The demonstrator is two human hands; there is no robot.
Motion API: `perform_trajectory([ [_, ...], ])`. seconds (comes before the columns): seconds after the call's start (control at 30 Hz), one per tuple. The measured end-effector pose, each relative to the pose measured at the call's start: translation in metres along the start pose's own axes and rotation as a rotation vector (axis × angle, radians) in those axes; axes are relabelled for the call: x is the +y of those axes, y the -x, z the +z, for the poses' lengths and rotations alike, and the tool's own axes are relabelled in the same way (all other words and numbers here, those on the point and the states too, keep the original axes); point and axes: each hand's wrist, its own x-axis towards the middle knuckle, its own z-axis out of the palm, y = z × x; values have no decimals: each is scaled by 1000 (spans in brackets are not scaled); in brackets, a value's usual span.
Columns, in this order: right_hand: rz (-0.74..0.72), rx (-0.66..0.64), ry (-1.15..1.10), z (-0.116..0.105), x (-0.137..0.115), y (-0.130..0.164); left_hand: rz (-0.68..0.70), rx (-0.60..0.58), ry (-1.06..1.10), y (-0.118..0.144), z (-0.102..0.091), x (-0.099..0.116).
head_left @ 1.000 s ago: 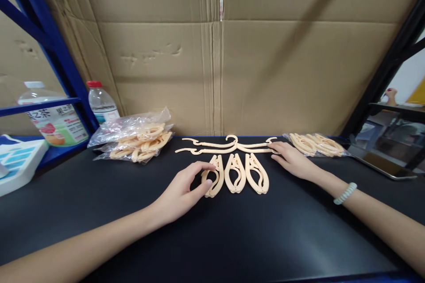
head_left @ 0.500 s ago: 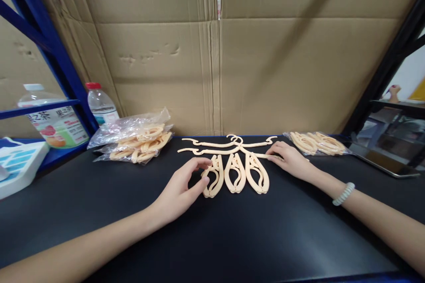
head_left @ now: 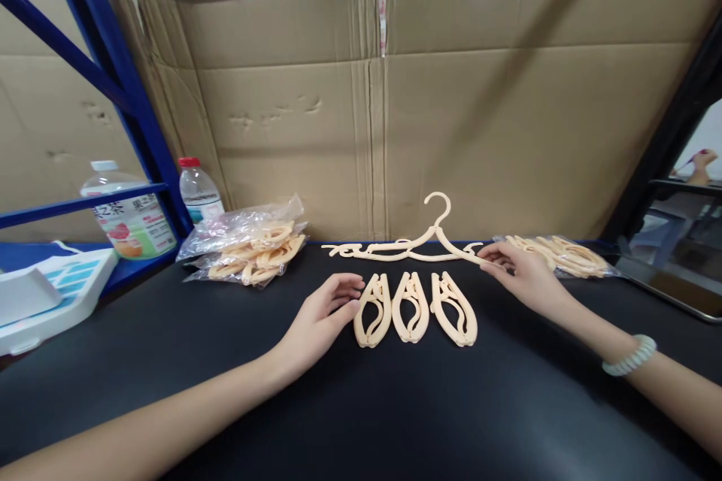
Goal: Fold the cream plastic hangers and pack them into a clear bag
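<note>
Right hand (head_left: 522, 276) has tipped one unfolded hanger (head_left: 432, 237) up by its end, fingers pinching it. Left hand (head_left: 321, 316), fingers loosely spread, has released the nearest folded hanger (head_left: 373, 310).

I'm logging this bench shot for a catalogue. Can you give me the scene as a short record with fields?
surface: black table
left hand: open, fingertips beside the leftmost of three folded hangers
right hand: pinching the arm end of an unfolded hanger, hook tilted up
left rear: bagged hangers, two bottles
right rear: more bagged hangers
backdrop: cardboard sheets
</note>
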Motion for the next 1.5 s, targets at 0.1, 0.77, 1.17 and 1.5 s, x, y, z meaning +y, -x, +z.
perform_trajectory([
  [0.1, -19, -13, 7, -6, -14, 3, -99, 63, 59, -1, -1, -1],
  [0.77, -409, -155, 128, 3, -33, 17, 38, -16, 76, 1, 0, -2],
  [1.17, -525, 215, 861, -2, -39, 26, -41, 28, 46, -2, -2, -1],
  [1.5, -483, 96, 607, 3, -36, 23, -33, 34, 42, -1, -1, 2],
])
